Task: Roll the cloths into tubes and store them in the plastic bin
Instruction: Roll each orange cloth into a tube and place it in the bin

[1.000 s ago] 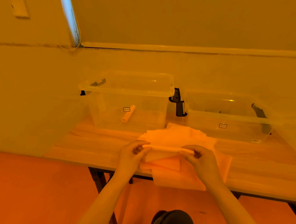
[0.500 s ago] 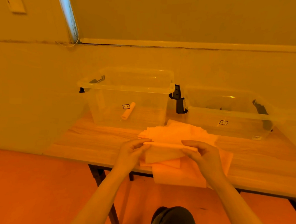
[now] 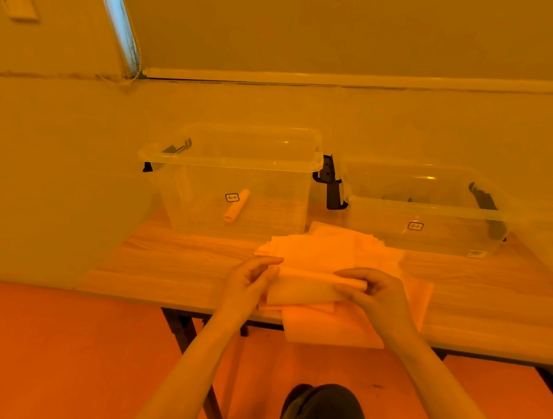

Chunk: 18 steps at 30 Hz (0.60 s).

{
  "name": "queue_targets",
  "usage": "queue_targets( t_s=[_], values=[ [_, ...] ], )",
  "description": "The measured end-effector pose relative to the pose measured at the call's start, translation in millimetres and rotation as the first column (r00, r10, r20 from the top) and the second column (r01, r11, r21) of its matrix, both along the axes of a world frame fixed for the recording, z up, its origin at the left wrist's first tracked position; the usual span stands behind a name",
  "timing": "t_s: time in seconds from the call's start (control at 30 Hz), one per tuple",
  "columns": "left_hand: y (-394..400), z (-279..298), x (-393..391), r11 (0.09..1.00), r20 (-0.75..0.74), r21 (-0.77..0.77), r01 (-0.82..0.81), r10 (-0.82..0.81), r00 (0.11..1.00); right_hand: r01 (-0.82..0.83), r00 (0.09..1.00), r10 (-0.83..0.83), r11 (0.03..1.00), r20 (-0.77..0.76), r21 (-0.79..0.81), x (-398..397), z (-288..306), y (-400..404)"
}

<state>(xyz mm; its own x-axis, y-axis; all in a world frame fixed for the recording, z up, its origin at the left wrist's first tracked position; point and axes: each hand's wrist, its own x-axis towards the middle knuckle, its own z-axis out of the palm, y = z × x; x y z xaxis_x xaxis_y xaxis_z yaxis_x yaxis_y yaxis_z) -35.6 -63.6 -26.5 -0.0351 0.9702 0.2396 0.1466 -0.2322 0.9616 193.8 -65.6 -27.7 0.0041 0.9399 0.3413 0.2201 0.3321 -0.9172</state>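
Cloth in hand: a half-rolled cloth point(image 3: 309, 286) held just above the pile at the table's near edge, its rolled part along the top.
Left hand point(image 3: 249, 281): fingers curled round the roll's left end.
Right hand point(image 3: 373, 291): fingers pinching the roll's right end.
Pile: flat cloths point(image 3: 334, 247) stacked loosely on the wooden table point(image 3: 176, 265), one sheet hanging over the front edge; exact count unclear.
Finished tubes: one rolled cloth point(image 3: 236, 205) lying inside the left bin.
Bins: two clear plastic ones, the left bin point(image 3: 240, 149) taller, the right bin point(image 3: 429, 211) lower, side by side behind the pile.
Labels: one small sticker point(image 3: 232, 197) on each bin's front; writing too small to read.
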Motion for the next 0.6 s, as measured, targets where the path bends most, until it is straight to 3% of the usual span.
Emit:
queue_targets(
  t_s=[0.13,0.37,0.6],
  values=[
    [0,2,1,0.998,0.026,-0.056,0.034,-0.033,0.999,0.051,0.999,-0.051,0.998,-0.011,0.020,-1,-1,2],
    [1,-6,-4,0.998,-0.014,-0.062,-0.006,0.005,1.000,-0.028,1.000,0.028,1.000,0.004,-0.010,1,-6,1],
    [3,-13,-5,0.998,0.039,-0.065,-0.009,0.012,0.999,-0.010,0.999,0.009,0.999,-0.046,-0.032,4,-14,7]
  ],
)
